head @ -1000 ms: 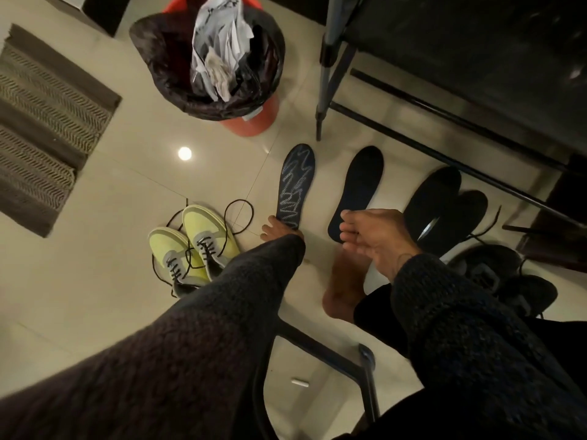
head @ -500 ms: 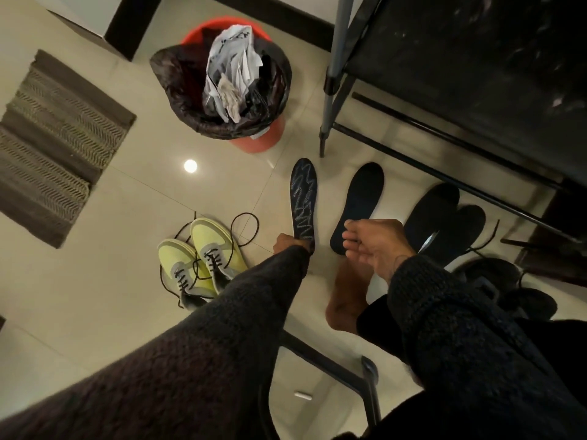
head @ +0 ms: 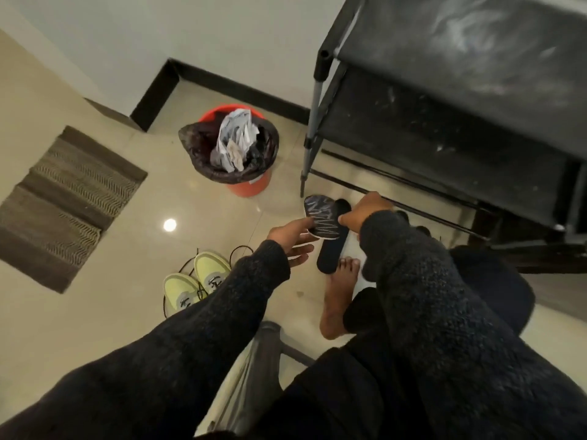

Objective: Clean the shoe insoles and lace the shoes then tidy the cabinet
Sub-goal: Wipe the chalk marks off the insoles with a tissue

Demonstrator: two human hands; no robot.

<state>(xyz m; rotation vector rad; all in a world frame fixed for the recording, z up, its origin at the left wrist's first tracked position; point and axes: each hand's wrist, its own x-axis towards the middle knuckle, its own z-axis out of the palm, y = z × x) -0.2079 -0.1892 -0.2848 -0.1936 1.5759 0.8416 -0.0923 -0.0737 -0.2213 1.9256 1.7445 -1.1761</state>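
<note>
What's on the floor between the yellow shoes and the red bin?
In the head view, only bare tile with a light glare spot lies between the yellow shoes and the red bin.

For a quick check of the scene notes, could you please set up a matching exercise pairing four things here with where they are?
Things:
1. patterned insole
2. plain dark insole
3. yellow shoes
4. crumpled paper

Places:
A. in the lined red bin
B. flat on the floor by a bare foot
C. lifted off the floor, between the left hand and right hand
D. on the floor beside the left sleeve, laces loose

Pairs: 1-C, 2-B, 3-D, 4-A
</note>
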